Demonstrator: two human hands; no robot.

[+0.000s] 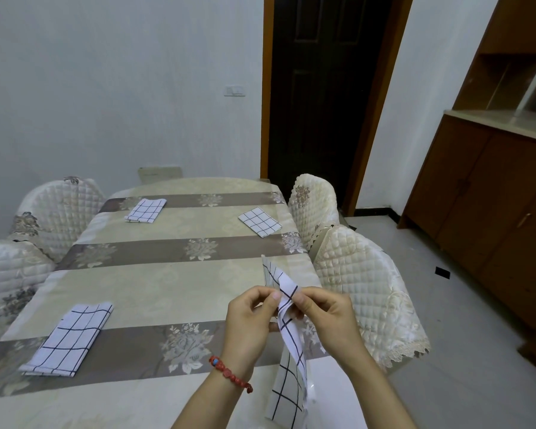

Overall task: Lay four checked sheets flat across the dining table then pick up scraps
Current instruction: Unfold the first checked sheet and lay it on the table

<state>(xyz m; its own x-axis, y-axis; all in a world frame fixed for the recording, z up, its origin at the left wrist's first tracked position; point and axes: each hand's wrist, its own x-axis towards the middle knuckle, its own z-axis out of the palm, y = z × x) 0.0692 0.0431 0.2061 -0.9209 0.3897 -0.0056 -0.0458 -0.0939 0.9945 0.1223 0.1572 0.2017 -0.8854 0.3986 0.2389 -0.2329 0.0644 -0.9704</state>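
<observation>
Three folded white sheets with dark checks lie flat on the dining table (174,283): one at the near left (68,339), one at the far left (145,210), one at the far right (260,222). A fourth checked sheet (288,366) hangs crumpled above the table's near right side. My left hand (249,323), with a red bead bracelet at the wrist, and my right hand (325,317) both pinch its upper part between thumb and fingers. Its top corner sticks up; the rest dangles down.
Quilted cream chairs stand on both sides of the table: two at the left (59,212), two at the right (362,280). A dark door (322,88) is behind the table's far end. A brown wooden cabinet (492,196) lines the right wall. A small dark scrap (442,271) lies on the floor.
</observation>
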